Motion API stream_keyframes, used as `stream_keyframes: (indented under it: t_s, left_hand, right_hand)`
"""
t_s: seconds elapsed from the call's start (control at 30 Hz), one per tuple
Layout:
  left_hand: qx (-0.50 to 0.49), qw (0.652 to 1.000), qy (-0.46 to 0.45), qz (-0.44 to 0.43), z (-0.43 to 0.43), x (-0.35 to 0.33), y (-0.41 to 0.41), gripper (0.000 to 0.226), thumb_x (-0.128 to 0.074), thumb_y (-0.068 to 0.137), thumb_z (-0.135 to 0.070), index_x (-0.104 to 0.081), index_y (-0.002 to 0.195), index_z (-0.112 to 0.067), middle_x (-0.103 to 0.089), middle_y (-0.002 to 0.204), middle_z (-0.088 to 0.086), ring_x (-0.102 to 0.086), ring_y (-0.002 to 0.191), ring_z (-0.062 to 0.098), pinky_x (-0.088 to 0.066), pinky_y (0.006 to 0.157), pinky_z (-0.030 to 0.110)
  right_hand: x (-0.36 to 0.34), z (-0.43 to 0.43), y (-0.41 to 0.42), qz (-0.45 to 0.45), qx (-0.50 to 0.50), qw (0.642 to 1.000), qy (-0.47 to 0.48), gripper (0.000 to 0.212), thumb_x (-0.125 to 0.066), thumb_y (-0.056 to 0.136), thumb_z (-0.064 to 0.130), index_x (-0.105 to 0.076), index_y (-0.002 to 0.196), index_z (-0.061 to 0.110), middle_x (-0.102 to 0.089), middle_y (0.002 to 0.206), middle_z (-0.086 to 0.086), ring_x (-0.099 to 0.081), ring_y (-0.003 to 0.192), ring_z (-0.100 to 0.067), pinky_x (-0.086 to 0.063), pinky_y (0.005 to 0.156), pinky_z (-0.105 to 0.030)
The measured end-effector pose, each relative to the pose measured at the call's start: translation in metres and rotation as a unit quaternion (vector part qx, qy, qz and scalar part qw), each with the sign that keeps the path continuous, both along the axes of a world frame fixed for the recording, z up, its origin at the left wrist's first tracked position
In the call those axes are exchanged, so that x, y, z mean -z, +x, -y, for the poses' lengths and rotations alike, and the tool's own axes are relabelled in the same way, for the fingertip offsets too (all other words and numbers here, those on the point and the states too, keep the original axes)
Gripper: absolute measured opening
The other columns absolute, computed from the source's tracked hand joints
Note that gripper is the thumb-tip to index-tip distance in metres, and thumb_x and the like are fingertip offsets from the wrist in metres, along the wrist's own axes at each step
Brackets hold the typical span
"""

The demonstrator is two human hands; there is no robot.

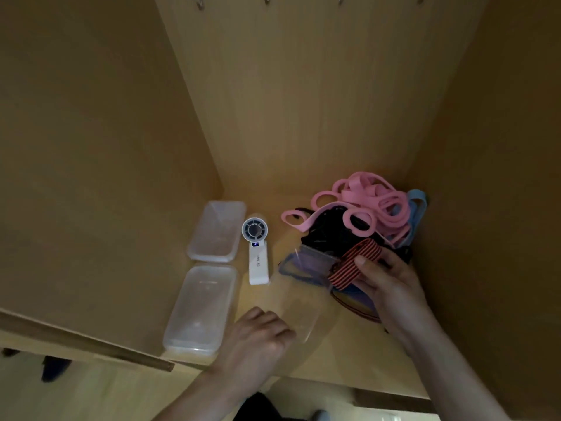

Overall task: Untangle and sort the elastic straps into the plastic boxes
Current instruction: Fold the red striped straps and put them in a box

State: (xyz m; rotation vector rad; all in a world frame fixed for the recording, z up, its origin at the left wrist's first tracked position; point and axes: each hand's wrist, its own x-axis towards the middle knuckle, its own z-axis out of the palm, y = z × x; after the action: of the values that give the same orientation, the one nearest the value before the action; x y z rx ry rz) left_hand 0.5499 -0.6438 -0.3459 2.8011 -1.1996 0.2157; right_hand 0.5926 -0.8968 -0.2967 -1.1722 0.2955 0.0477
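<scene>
View from above into a wooden cabinet, looking down at its shelf (343, 363), in dim light. At the back right corner lies a tangled heap of elastic straps: looped pink straps (364, 199) on top, black straps (326, 229) beneath them, and a light blue strap (417, 205) against the right wall. A red-and-black striped strap (355, 264) hangs over the front of the heap. The person's right hand (391, 284) holds this striped strap, thumb pressed on top and fingers curled under it. Just in front of the heap, a clear plastic box (300, 314) sits in the middle of the shelf. Its far end meets the straps, and some of them, with a blue and purple tint, show through its wall. The left hand (258, 335) rests at the near end of this clear box with its fingers curled. The box edge there is blurred and see-through, so it is unclear whether the hand grips it or only touches it. On the left side of the shelf, two frosted plastic boxes stand end to end, apart from the straps: the far box (217, 230) near the back, the near box (200, 311) by the front edge. A white handheld fan (256, 252) lies flat between the far box and the heap. Small metal hooks (199, 4) line the top of the back wall.
</scene>
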Motion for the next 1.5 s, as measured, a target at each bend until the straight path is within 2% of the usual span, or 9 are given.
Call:
stream_keyframes:
  t_s: [0.07,0.27,0.43,0.63,0.77,0.87,1.13,1.33,1.5]
  left_hand:
    - [-0.005,1.000,-0.005,-0.019,0.007,0.011,-0.009,0.020,-0.056,0.069,-0.018,-0.070,0.079,-0.028,-0.065,0.077,-0.013,-0.059,0.075,0.011,-0.037,0.072,0.026]
    - [-0.041,0.993,-0.098,-0.047,0.025,0.025,-0.025,0.010,-0.072,0.076,-0.023,-0.067,0.083,-0.028,-0.063,0.082,-0.013,-0.056,0.081,0.010,-0.038,0.074,0.025]
    - [-0.061,0.978,-0.147,-0.135,0.013,0.030,-0.042,0.043,-0.076,0.077,-0.041,-0.064,0.116,-0.025,-0.059,0.117,-0.015,-0.053,0.110,0.006,-0.044,0.094,0.021]
    - [-0.177,0.935,-0.287,-0.110,-0.021,0.018,-0.057,0.028,-0.077,0.080,-0.047,-0.068,0.092,-0.024,-0.055,0.098,-0.013,-0.055,0.094,0.008,-0.047,0.079,0.019]
    - [-0.241,0.904,-0.253,-0.246,-0.037,0.021,-0.047,0.069,-0.072,0.074,-0.061,-0.044,0.133,-0.038,-0.031,0.130,-0.027,-0.038,0.124,-0.008,-0.029,0.101,0.005]
    - [-0.216,0.891,-0.249,-0.313,-0.041,0.029,-0.036,0.096,-0.078,0.074,-0.058,-0.021,0.150,-0.040,-0.023,0.143,-0.029,-0.032,0.131,-0.010,-0.030,0.108,0.010]
    - [-0.234,0.856,-0.304,-0.346,-0.045,0.044,-0.032,0.085,-0.077,0.081,-0.047,-0.029,0.150,-0.032,-0.045,0.144,-0.018,-0.049,0.124,-0.001,-0.043,0.103,0.019]
    - [-0.229,0.876,-0.279,-0.321,-0.044,0.048,-0.030,0.090,-0.079,0.076,-0.053,-0.030,0.147,-0.028,-0.044,0.144,-0.015,-0.051,0.127,0.007,-0.044,0.100,0.021]
    - [-0.226,0.894,-0.235,-0.307,-0.037,0.041,-0.027,0.100,-0.072,0.074,-0.063,-0.020,0.154,-0.031,-0.040,0.143,-0.015,-0.051,0.127,0.008,-0.043,0.095,0.022]
  right_hand:
    - [0.008,-0.006,-0.006,-0.019,0.001,1.000,-0.008,0.087,-0.097,0.045,0.046,-0.064,0.117,0.011,-0.072,0.113,-0.014,-0.071,0.105,-0.026,-0.058,0.088,-0.038]
    - [0.031,-0.035,-0.019,-0.063,-0.062,0.995,-0.047,0.035,-0.074,0.083,0.000,-0.061,0.115,0.008,-0.074,0.101,-0.013,-0.074,0.090,-0.020,-0.059,0.073,-0.030]
    - [0.055,-0.058,-0.021,-0.089,-0.121,0.980,-0.129,0.037,-0.081,0.081,0.006,-0.062,0.112,0.015,-0.074,0.102,-0.010,-0.072,0.098,-0.025,-0.059,0.090,-0.047]
    - [0.068,-0.075,-0.022,-0.128,-0.145,0.967,-0.167,0.037,-0.082,0.080,0.008,-0.062,0.111,0.015,-0.075,0.101,-0.009,-0.072,0.101,-0.026,-0.058,0.093,-0.044]
    - [0.065,-0.085,-0.022,-0.140,-0.150,0.959,-0.193,0.034,-0.078,0.084,0.004,-0.060,0.112,0.010,-0.071,0.105,-0.017,-0.070,0.100,-0.030,-0.058,0.074,-0.028]
    - [0.064,-0.094,-0.018,-0.165,-0.169,0.946,-0.224,0.032,-0.077,0.085,0.005,-0.061,0.113,0.005,-0.070,0.106,-0.019,-0.071,0.097,-0.031,-0.060,0.074,-0.033]
    - [0.070,-0.127,-0.012,-0.223,-0.220,0.888,-0.336,0.038,-0.075,0.064,0.036,-0.072,0.092,0.010,-0.077,0.087,-0.009,-0.075,0.082,-0.026,-0.061,0.079,-0.052]
    - [0.069,-0.144,-0.018,-0.224,-0.183,0.846,-0.448,0.041,-0.077,0.081,0.031,-0.061,0.115,0.016,-0.066,0.109,-0.001,-0.064,0.102,-0.018,-0.054,0.089,-0.035]
    - [0.073,-0.155,-0.030,-0.209,-0.131,0.849,-0.467,0.035,-0.074,0.087,0.022,-0.059,0.117,0.013,-0.065,0.108,0.000,-0.063,0.102,-0.018,-0.044,0.078,-0.017]
